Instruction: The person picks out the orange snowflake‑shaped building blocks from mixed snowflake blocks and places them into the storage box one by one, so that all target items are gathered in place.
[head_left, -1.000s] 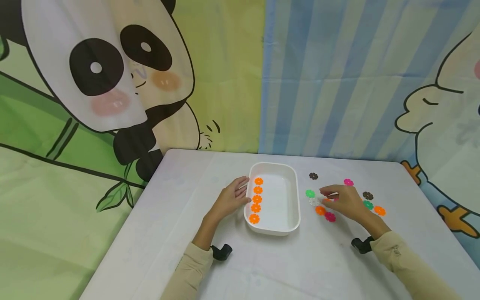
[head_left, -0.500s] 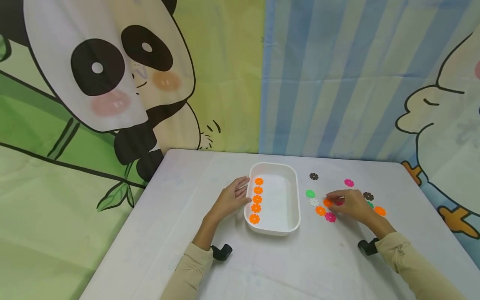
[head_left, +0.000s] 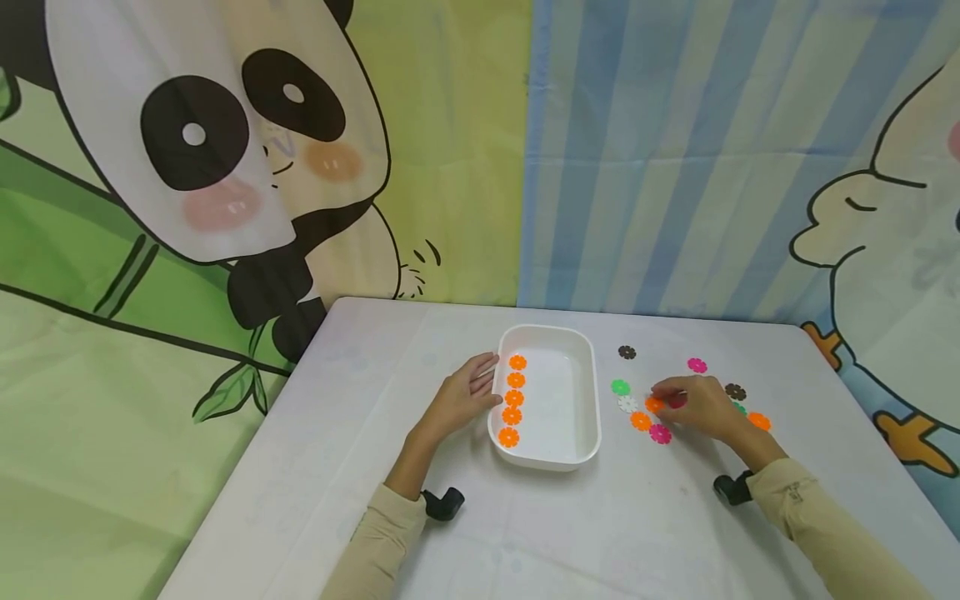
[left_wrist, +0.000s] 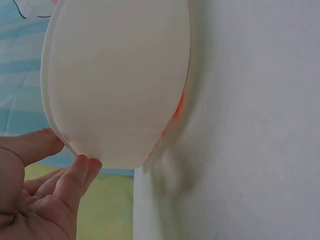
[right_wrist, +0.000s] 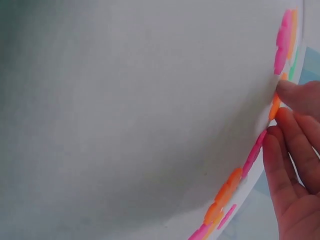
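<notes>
A white plastic tray (head_left: 558,400) stands mid-table, with a column of several orange flower-shaped discs (head_left: 514,398) along its left side. My left hand (head_left: 467,398) grips the tray's left rim. In the left wrist view, thumb and fingers (left_wrist: 75,175) pinch the edge of the tray (left_wrist: 115,75). Right of the tray, my right hand (head_left: 697,407) pinches an orange flower-shaped disc (head_left: 654,405) at table level. The right wrist view has that orange disc (right_wrist: 274,106) between thumb and fingertips. A pink disc (head_left: 678,400) lies partly hidden under the hand.
Around the right hand lie a green disc (head_left: 620,387), a white disc (head_left: 627,404), an orange disc (head_left: 641,422) and a pink disc (head_left: 660,434). Farther out are a brown disc (head_left: 627,352), another pink disc (head_left: 697,365) and another orange disc (head_left: 759,421). A printed curtain (head_left: 442,167) hangs behind the table.
My right hand has shifted slightly right, from over the white disc to the orange disc, and its fingers have closed on it. The left hand and tray have stayed put.
</notes>
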